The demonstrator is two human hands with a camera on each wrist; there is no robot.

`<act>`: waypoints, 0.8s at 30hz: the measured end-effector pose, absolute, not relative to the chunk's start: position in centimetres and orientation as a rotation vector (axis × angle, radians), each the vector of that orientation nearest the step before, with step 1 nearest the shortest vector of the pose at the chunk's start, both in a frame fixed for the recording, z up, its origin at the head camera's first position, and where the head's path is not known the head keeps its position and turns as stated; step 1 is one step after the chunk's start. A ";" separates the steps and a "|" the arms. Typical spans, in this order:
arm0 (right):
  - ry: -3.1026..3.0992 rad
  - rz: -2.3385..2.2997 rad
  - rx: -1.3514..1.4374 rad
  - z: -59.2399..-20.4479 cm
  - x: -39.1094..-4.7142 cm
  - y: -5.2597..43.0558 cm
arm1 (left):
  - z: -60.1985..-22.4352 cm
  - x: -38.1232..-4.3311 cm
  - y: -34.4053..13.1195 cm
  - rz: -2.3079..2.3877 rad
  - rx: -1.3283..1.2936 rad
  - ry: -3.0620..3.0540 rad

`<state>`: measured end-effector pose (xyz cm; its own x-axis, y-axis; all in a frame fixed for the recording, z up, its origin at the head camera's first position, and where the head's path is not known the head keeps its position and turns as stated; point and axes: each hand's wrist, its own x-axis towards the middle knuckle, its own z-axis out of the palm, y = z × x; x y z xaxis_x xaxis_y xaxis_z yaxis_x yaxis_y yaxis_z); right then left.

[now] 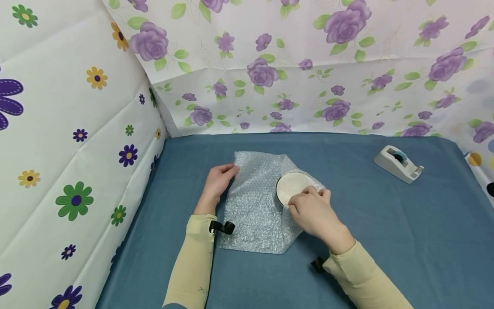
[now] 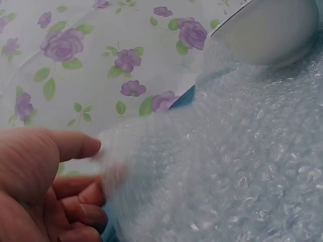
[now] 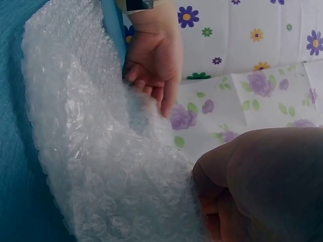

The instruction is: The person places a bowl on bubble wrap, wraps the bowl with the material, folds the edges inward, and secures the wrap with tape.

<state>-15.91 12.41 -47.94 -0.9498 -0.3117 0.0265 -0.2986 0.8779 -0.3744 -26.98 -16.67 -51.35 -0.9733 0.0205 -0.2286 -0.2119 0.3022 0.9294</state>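
Observation:
A white bowl point(image 1: 290, 187) with a dark rim stands on a sheet of bubble wrap point(image 1: 252, 206); its pale side also shows at the top right of the left wrist view. Folded bubble wrap lies against the bowl's right side. My right hand point(image 1: 317, 215) grips the bowl's near right edge together with that folded wrap. At the sheet's upper left edge, my left hand point(image 1: 217, 185) pinches the wrap between thumb and fingers. Bubble wrap hides the bowl in the right wrist view.
A white tape dispenser point(image 1: 399, 164) sits at the back right of the blue-covered table point(image 1: 386, 231). Flower-patterned cloth point(image 1: 231, 98) hangs behind the table and along its left side. Each wrist carries a small black camera mount point(image 1: 222, 227).

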 end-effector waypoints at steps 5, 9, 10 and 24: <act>3.008 -0.595 -0.497 -47.8 -15.9 12.4 | -51.5 -27.0 -16.3 1.714 -0.072 2.407; 3.005 -0.590 -0.501 -47.9 -15.9 12.4 | -52.0 -27.0 -16.2 1.723 -0.083 2.416; 3.005 -0.587 -0.502 -47.9 -15.9 12.5 | -52.1 -27.0 -16.1 1.732 -0.094 2.417; 2.921 -0.576 -0.533 -47.9 -16.2 13.1 | -51.8 -27.0 -15.3 1.848 0.034 2.478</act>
